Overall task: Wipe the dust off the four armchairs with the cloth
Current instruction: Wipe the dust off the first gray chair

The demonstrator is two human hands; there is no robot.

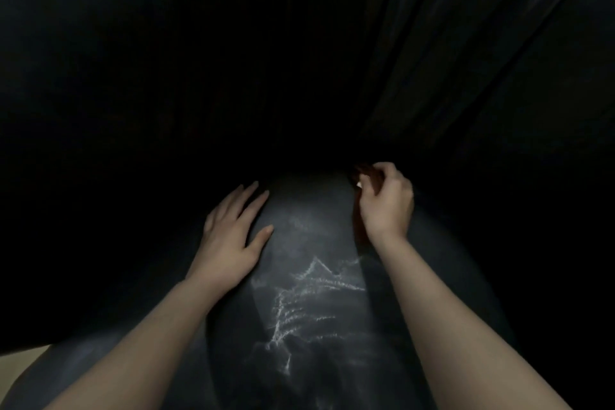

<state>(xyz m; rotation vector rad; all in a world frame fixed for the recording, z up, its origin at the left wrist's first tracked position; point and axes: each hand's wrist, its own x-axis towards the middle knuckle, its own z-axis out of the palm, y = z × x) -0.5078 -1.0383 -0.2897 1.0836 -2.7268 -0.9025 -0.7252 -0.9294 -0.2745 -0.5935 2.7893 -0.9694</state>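
Note:
A black leather armchair (299, 60) fills nearly the whole view, very dark, with creases running down at the upper right. A rounded, dusty grey part of it (309, 276) bulges toward me, streaked with pale dust marks. My left hand (233, 236) lies flat on its left side, fingers spread and holding nothing. My right hand (386, 203) is curled at the top right of the bulge, shut on a reddish-brown cloth (364, 176). Only a small edge of the cloth shows beside the fingers and below the wrist.
A sliver of pale floor (20, 363) shows at the lower left corner. Everything else around is the dark leather of the chair, too dim to make out its parts.

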